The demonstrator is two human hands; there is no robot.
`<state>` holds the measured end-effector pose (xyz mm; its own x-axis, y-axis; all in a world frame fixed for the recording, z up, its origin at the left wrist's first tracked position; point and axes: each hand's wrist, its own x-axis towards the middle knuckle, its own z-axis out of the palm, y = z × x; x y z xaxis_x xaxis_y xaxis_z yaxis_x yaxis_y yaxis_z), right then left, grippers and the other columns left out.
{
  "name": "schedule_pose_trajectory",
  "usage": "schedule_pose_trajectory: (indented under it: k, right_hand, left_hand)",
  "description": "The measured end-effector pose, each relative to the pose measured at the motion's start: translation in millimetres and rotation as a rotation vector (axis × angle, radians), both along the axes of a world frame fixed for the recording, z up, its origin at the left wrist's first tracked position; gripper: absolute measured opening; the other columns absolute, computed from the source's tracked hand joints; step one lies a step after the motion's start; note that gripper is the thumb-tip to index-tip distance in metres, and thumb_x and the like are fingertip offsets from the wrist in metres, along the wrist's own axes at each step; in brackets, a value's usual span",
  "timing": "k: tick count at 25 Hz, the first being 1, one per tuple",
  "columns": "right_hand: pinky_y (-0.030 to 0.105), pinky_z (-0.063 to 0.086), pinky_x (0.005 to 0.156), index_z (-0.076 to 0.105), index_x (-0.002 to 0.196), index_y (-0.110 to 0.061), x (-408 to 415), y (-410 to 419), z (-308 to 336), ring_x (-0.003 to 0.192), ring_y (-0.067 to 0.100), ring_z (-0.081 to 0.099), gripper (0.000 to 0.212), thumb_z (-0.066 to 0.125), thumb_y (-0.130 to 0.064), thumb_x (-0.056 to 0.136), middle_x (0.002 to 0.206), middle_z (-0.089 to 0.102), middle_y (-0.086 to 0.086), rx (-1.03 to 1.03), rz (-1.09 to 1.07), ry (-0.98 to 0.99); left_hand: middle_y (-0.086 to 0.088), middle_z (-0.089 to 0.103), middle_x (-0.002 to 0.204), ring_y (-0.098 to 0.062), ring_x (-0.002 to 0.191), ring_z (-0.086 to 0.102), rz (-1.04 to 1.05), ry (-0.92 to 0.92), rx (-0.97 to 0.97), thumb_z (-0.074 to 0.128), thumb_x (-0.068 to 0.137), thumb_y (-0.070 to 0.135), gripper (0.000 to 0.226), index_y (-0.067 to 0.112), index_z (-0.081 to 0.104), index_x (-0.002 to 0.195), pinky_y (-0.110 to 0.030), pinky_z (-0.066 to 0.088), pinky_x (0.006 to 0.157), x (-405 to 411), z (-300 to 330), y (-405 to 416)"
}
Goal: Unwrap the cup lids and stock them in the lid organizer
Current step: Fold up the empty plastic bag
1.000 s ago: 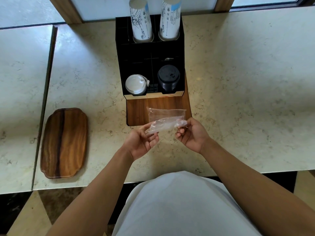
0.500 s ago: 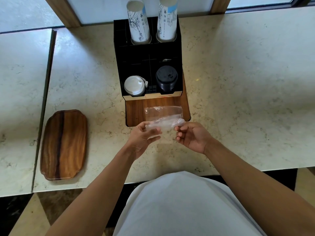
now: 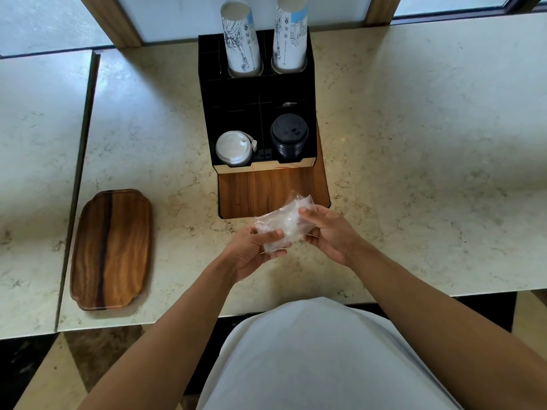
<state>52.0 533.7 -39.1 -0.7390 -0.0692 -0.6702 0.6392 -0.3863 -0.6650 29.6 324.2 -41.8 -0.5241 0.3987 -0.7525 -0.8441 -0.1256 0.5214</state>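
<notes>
At the left of the frame a wooden tray point(image 3: 112, 250) lies flat on the marble counter point(image 3: 414, 173), well apart from your hands.

Your left hand point(image 3: 251, 253), in the lower centre of the frame, has its fingers curled round the near end of a crumpled clear plastic wrapper point(image 3: 282, 224), with the thumb pressed on top of it. The wrapper is held above the counter, just in front of the organizer's wooden base; whether it touches that base cannot be told. Whether anything remains inside the wrapper cannot be told either.

Above your hands, at centre frame, stands the black lid organizer point(image 3: 257, 96) on its wooden base point(image 3: 266, 190). Its front left compartment holds a stack of white lids point(image 3: 233, 147). Its front right compartment holds a stack of black lids point(image 3: 289, 136). At the back of the organizer two stacks of paper cups point(image 3: 241, 39) stand upright, side by side, bottoms up.

Your right hand point(image 3: 328, 232), just right of centre, grips the far end of the same wrapper, fingertips curled over its upper edge. Both hands therefore hold the wrapper between them, close together.
</notes>
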Motion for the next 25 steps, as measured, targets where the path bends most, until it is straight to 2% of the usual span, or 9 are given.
schedule_pose_trajectory:
  k: [4, 7, 8, 10, 13, 17, 20, 22, 25]
  right_hand:
    - [0.040, 0.056, 0.082, 0.065, 0.123, 0.001, -1, -1, 3, 0.097, 0.028, 0.067, 0.032, 0.067, -0.017, 0.096, 0.108, 0.070, 0.015, 0.054, 0.028, 0.002]
    - [0.030, 0.057, 0.068, 0.067, 0.115, -0.003, -3, 1, 6, 0.081, 0.017, 0.069, 0.022, 0.067, -0.015, 0.096, 0.093, 0.072, 0.005, 0.048, 0.047, 0.029]
    - [0.029, 0.056, 0.066, 0.067, 0.113, -0.003, -3, 2, 6, 0.076, 0.014, 0.068, 0.021, 0.068, -0.015, 0.096, 0.088, 0.071, 0.003, 0.065, 0.053, 0.043]
    - [0.030, 0.056, 0.064, 0.067, 0.110, -0.003, -4, 3, 4, 0.073, 0.014, 0.067, 0.021, 0.070, -0.016, 0.094, 0.086, 0.070, 0.002, 0.123, 0.053, 0.058]
    - [0.028, 0.054, 0.057, 0.066, 0.102, -0.007, -4, 8, 0, 0.061, 0.011, 0.064, 0.016, 0.075, -0.015, 0.091, 0.077, 0.068, -0.001, 0.208, 0.065, 0.074]
    - [0.028, 0.054, 0.058, 0.065, 0.096, 0.000, -3, 13, -6, 0.062, 0.015, 0.057, 0.017, 0.076, -0.010, 0.090, 0.073, 0.063, 0.001, 0.350, 0.094, 0.132]
    - [0.027, 0.053, 0.058, 0.066, 0.098, 0.000, -5, 15, -2, 0.063, 0.018, 0.057, 0.016, 0.074, -0.012, 0.091, 0.081, 0.064, 0.007, 0.420, 0.199, 0.210]
    - [0.029, 0.054, 0.061, 0.068, 0.098, -0.004, -6, 18, 3, 0.068, 0.021, 0.060, 0.014, 0.074, -0.015, 0.092, 0.087, 0.066, 0.010, 0.397, 0.293, 0.230]
    - [0.029, 0.056, 0.063, 0.071, 0.099, -0.010, -8, 18, 8, 0.073, 0.018, 0.066, 0.013, 0.077, -0.016, 0.089, 0.091, 0.070, 0.005, 0.331, 0.410, 0.218]
  left_hand:
    - [-0.023, 0.065, 0.134, -0.040, 0.121, 0.063, -0.088, -0.003, 0.146, 0.081, 0.084, 0.020, 0.061, 0.005, 0.058, 0.139, -0.052, 0.053, 0.100, 3, 4, -8]
    - [-0.027, 0.058, 0.140, -0.045, 0.128, 0.057, 0.005, 0.014, 0.132, 0.078, 0.087, 0.018, 0.059, -0.004, 0.055, 0.137, -0.057, 0.047, 0.108, 2, 1, -6]
    - [-0.029, 0.061, 0.135, -0.045, 0.120, 0.063, 0.088, 0.016, 0.091, 0.078, 0.087, 0.009, 0.049, -0.007, 0.058, 0.128, -0.056, 0.053, 0.101, 1, 1, -4]
    - [-0.027, 0.070, 0.113, -0.034, 0.090, 0.075, 0.206, 0.026, 0.007, 0.079, 0.081, -0.004, 0.022, 0.001, 0.064, 0.097, -0.041, 0.064, 0.069, 0, 0, 0]
    - [-0.024, 0.072, 0.098, -0.023, 0.074, 0.075, 0.252, 0.046, -0.089, 0.085, 0.073, -0.006, 0.032, 0.012, 0.058, 0.075, -0.026, 0.056, 0.050, 0, -4, 2]
    - [-0.027, 0.074, 0.108, -0.029, 0.091, 0.077, 0.179, 0.091, -0.190, 0.087, 0.070, -0.006, 0.040, 0.013, 0.055, 0.084, -0.027, 0.057, 0.054, -1, -6, 3]
    - [-0.025, 0.070, 0.117, -0.033, 0.094, 0.074, 0.007, 0.030, -0.148, 0.087, 0.066, -0.007, 0.057, 0.003, 0.059, 0.115, -0.037, 0.061, 0.065, -10, 3, -3]
    - [-0.020, 0.068, 0.124, -0.035, 0.102, 0.071, -0.161, -0.001, -0.073, 0.088, 0.069, -0.001, 0.068, 0.008, 0.060, 0.131, -0.046, 0.061, 0.079, -18, 10, -8]
    - [-0.020, 0.071, 0.114, -0.033, 0.099, 0.069, -0.433, 0.094, -0.063, 0.082, 0.081, 0.011, 0.048, 0.001, 0.066, 0.125, -0.049, 0.057, 0.092, -23, 17, -7]
